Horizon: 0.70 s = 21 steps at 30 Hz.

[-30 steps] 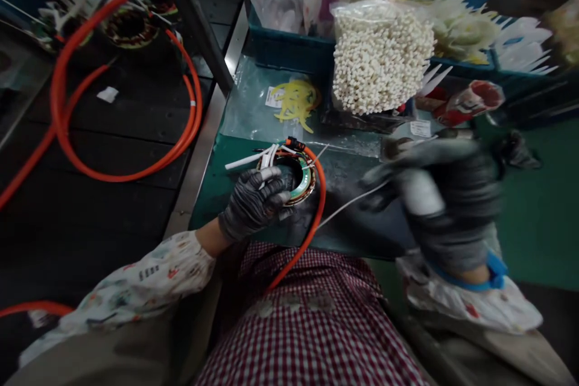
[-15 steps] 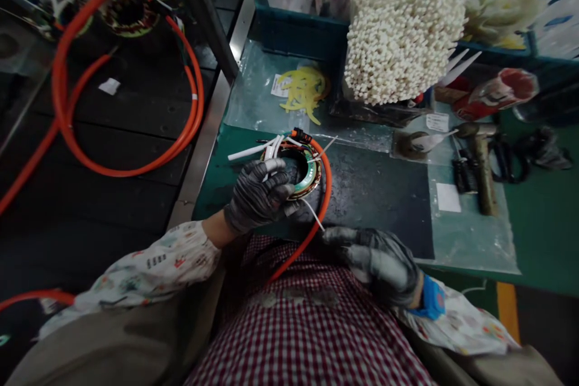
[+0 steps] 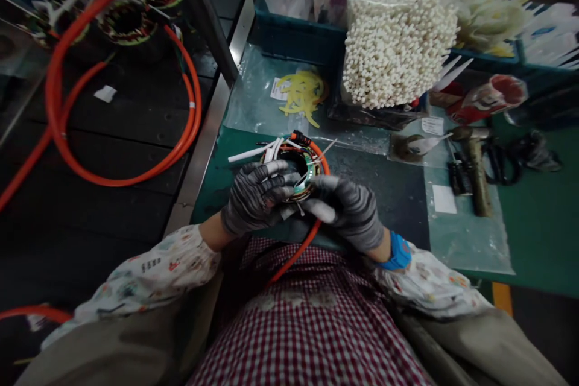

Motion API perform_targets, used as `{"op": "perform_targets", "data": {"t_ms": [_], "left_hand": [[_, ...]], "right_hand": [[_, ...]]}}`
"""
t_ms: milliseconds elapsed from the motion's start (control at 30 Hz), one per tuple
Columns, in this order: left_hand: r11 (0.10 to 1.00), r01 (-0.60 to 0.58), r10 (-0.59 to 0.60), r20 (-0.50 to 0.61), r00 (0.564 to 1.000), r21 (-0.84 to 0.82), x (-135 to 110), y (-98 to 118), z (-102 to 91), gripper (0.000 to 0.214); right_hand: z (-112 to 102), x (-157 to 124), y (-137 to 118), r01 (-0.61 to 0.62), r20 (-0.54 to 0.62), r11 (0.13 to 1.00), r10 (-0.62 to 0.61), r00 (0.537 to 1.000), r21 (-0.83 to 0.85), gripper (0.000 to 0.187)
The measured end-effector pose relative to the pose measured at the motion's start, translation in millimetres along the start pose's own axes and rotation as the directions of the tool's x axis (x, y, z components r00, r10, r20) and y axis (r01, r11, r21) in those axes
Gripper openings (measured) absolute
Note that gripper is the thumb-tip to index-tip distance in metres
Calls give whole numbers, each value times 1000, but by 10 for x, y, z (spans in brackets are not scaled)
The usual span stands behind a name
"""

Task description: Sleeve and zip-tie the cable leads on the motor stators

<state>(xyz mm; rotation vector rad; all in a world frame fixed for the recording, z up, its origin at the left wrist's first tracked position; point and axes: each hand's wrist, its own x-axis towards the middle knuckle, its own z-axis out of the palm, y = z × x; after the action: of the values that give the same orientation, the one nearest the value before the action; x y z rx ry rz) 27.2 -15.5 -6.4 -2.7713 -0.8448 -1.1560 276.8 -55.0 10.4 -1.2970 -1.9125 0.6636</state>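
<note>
A ring-shaped motor stator (image 3: 312, 174), with copper windings and a green inner rim, rests on the dark mat in front of me. White sleeved leads (image 3: 246, 153) stick out on its left. A thick orange cable (image 3: 309, 236) curves round its right side towards my lap. My left hand (image 3: 257, 196), in a grey striped glove, is closed on the stator's left edge. At the lower right edge, my gloved right hand (image 3: 346, 208) is closed, its fingertips at a thin white cable tie (image 3: 300, 210); the fingers partly hide it. Another thin white tie end (image 3: 329, 148) projects at the upper right.
Yellow strips (image 3: 302, 95) lie on plastic behind the stator. A bag of white tubes (image 3: 398, 42) stands at the back. On the right are a hammer (image 3: 477, 175), a red can (image 3: 488, 99) and black-handled scissors (image 3: 502, 160). Coiled orange cable (image 3: 122, 181) lies left.
My right hand has moved up and left from the table's front edge to the stator, bringing the cable tie's long end in. My left hand stays on the stator.
</note>
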Motion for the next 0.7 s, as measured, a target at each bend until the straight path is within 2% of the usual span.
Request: {"op": "perform_targets", "data": {"t_ms": [67,133,233,300,367,467,600,700], "left_hand": [[1000,-3,3,-16,1000,-15,4,-3,-4,21],[1000,-7,7,-9,1000,-11,0,-8,1,20],[1000,-16,16,-4,1000,4,-9,-14,21,21],[1000,-30,30,-21,999,11,-12,-16,38,24],[999,-39,40,-42,998,17,-14,-19,53,26],[999,-42,43,-53,998,20,-26,-26,65,28],[1000,-22,22,-7,1000,10,-61,-40,70,26],[1000,-20,20,30,999,16,-91,-47,74,29]], "right_hand": [[-19,160,32,-11,31,998,13,999,-61,38],[-40,300,30,-2,122,999,6,992,-33,31],[-53,439,15,-70,184,969,26,983,236,29],[-73,485,14,-165,220,883,72,973,438,34],[-115,504,19,-237,312,811,72,947,534,38],[-184,495,34,-248,392,823,34,919,511,31],[-200,463,67,-210,322,868,61,945,450,23],[-175,462,96,-183,323,865,26,946,467,20]]}}
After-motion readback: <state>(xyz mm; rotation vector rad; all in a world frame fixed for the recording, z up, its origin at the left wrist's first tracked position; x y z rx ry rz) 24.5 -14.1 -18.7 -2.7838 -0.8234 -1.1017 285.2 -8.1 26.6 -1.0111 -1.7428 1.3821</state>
